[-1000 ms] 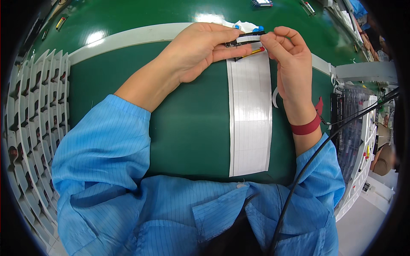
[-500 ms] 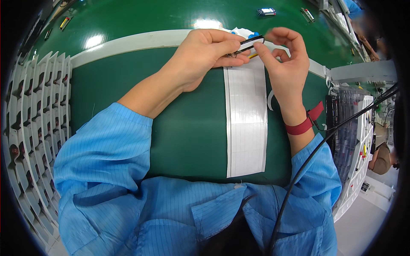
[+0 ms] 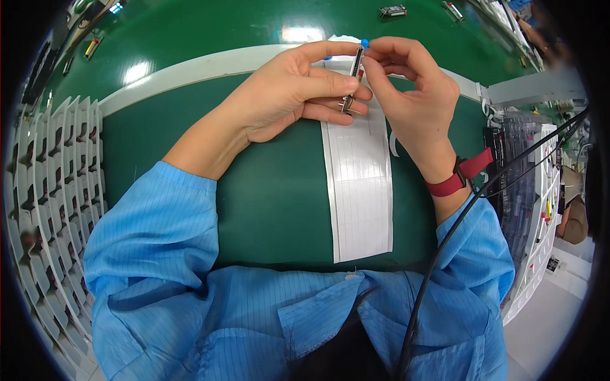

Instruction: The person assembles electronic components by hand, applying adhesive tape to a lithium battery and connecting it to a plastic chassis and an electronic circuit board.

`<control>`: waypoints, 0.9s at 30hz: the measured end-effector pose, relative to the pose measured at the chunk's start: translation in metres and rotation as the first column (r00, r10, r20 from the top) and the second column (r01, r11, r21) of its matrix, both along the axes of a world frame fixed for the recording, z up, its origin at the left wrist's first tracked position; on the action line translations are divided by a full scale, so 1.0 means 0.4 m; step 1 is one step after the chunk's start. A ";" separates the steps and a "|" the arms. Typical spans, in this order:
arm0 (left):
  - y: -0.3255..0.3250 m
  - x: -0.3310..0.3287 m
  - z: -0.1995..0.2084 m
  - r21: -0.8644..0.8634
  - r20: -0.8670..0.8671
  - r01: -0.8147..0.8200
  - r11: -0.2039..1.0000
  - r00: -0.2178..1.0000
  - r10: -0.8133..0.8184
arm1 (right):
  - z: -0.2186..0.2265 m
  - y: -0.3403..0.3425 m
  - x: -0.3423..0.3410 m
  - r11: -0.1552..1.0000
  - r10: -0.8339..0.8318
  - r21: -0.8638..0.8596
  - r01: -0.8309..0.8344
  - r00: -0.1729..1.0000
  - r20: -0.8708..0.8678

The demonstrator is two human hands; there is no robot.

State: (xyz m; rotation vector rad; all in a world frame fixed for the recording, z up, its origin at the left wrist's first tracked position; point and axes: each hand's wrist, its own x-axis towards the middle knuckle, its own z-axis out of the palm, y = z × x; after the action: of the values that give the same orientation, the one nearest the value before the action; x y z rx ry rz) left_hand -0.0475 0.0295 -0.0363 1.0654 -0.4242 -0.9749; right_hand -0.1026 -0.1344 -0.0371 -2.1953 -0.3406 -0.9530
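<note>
My left hand grips a small, narrow circuit board at its long sides, standing it nearly edge-on, with metal pins at its lower end. A small red and yellow part shows beside it. My right hand is closed at the board's upper end, thumb and forefinger against its edge; whether something thin lies between them is too small to tell. Below both hands a long white sheet with ruled sections lies on the green mat. A small blue piece shows behind the fingertips.
White slotted racks stand at the left, and stacked clear trays at the right. A red wrist strap with a black cable crosses my right arm. Small modules lie on the green surface beyond the white rail.
The board has turned from lying slanted to nearly upright. My right hand has moved left and its fingers have closed onto the board's upper end. The whole view has shifted slightly.
</note>
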 end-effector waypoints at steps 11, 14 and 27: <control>0.020 0.036 -0.013 -0.125 0.057 -0.107 0.986 0.992 0.115 | 0.041 -0.018 0.001 0.946 0.317 0.091 -0.310 0.946 -0.072; 0.032 0.059 -0.003 -0.178 -0.012 -0.013 0.984 1.000 0.011 | 0.031 -0.152 0.034 0.945 -0.012 0.321 0.060 0.989 -0.148; 0.025 0.056 -0.019 -0.175 -0.005 0.004 0.985 1.000 -0.004 | -0.005 -0.039 0.013 0.420 0.732 0.902 0.105 0.548 -0.405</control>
State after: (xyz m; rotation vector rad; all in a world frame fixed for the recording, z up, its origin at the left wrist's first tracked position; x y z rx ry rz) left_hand -0.0249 0.0394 -0.0437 0.9032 -0.4987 -0.9260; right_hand -0.0975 -0.1499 -0.0390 -1.2198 0.1144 0.2197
